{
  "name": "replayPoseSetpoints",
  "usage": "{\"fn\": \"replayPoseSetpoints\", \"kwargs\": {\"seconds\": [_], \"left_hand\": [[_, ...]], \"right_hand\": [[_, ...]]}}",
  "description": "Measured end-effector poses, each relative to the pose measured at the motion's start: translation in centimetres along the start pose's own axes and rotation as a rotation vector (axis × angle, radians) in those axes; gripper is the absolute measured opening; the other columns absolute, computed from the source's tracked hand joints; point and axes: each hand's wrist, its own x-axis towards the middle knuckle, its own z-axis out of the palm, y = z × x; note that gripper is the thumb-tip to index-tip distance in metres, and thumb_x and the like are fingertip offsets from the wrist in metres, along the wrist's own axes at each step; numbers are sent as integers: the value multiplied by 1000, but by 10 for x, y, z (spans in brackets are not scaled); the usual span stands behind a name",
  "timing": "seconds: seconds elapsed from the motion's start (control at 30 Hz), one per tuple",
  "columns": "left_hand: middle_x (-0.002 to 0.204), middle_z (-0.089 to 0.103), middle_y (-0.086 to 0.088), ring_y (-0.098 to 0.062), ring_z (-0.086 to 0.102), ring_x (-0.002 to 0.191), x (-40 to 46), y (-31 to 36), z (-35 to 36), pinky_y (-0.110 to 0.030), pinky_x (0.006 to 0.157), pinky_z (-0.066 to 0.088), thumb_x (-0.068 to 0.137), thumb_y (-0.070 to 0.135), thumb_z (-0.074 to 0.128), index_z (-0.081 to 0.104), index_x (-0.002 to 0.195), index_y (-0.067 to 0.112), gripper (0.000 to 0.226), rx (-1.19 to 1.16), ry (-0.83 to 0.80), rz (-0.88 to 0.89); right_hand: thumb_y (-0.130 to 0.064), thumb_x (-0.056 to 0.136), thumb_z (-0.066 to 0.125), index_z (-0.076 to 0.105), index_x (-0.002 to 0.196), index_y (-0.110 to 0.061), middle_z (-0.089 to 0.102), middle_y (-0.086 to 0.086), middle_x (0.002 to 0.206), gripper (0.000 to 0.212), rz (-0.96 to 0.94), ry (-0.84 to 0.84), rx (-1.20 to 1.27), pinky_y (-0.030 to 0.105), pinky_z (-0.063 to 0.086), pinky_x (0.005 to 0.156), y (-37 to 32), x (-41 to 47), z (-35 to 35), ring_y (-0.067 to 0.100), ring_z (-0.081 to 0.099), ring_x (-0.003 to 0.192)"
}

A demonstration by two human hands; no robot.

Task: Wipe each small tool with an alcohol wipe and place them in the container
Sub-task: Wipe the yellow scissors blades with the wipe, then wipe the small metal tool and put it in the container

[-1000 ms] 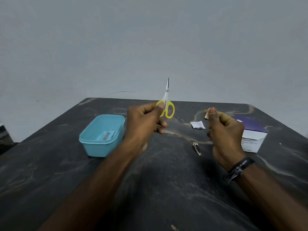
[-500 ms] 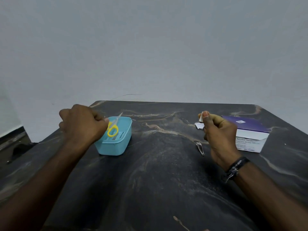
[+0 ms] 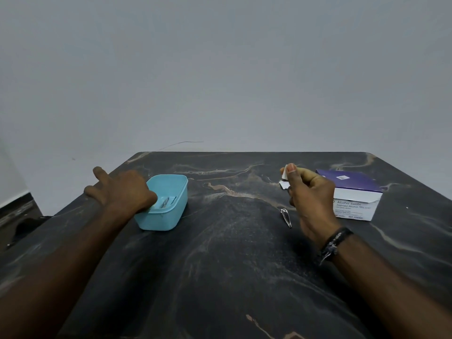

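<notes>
The yellow scissors seen half a second ago are now hidden behind the left hand [image 3: 122, 192], whose fingers have spread open over the blue container [image 3: 168, 206] at centre-left. The nail clipper [image 3: 285, 217] lies right of centre on the table [image 3: 232, 265], long axis running up-left to down-right. The right hand [image 3: 310, 194] pinches the wipe [image 3: 285, 173].

A plain indoor room: dark marbled table [image 3: 244, 265] under the hands, bare grey wall [image 3: 220, 69] beyond them.

One head-worn camera looks forward and down, close over the dark table [image 3: 232, 265], facing a wall.
</notes>
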Motion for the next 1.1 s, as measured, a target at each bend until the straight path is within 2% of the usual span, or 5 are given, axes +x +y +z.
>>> {"fn": "replayPoseSetpoints", "kwargs": {"seconds": [0.2, 0.33, 0.53, 0.8, 1.1], "left_hand": [[148, 35, -18, -45, -14, 143, -25, 13, -12, -63, 104, 21, 84, 41, 66, 73, 105, 22, 30, 17, 318, 233], [129, 58, -13, -42, 30, 135, -71, 52, -5, -49, 96, 30, 81, 27, 71, 78, 90, 20, 13, -353, 636, 639], [73, 64, 5, -12, 62, 68, -118, 130, 44, -33, 66, 55, 89, 31, 68, 68, 78, 19, 16, -531, 56, 737], [103, 65, -7, -28, 63, 101, -136, 178, 44, -30, 68, 40, 84, 21, 64, 46, 83, 17, 18, -331, -151, 690], [57, 64, -9, -22, 61, 48, -100, 159, 61, -32, 50, 50, 80, 22, 78, 64, 64, 4, 28, -784, -342, 596]], "right_hand": [[-29, 94, 62, 75, 91, -8, 61, -13, 60, 24, 12, 31, 13, 18, 39, 59, -3, 0, 1, -4, 50, 49], [-28, 94, 63, 75, 91, -8, 62, -11, 62, 24, 2, 56, 27, 20, 39, 59, -3, 1, 0, -3, 50, 49], [-31, 94, 63, 74, 75, -16, 58, -14, 58, 26, -43, 70, 25, 28, 35, 59, -1, 5, -3, 4, 43, 56], [-27, 94, 62, 74, 80, -14, 54, -18, 46, 23, -24, 90, 12, 20, 36, 56, -1, 4, -2, -2, 46, 44], [-28, 94, 62, 74, 80, -12, 57, -13, 53, 24, -45, 33, -11, 25, 36, 56, 1, 1, -1, 2, 43, 50]]}}
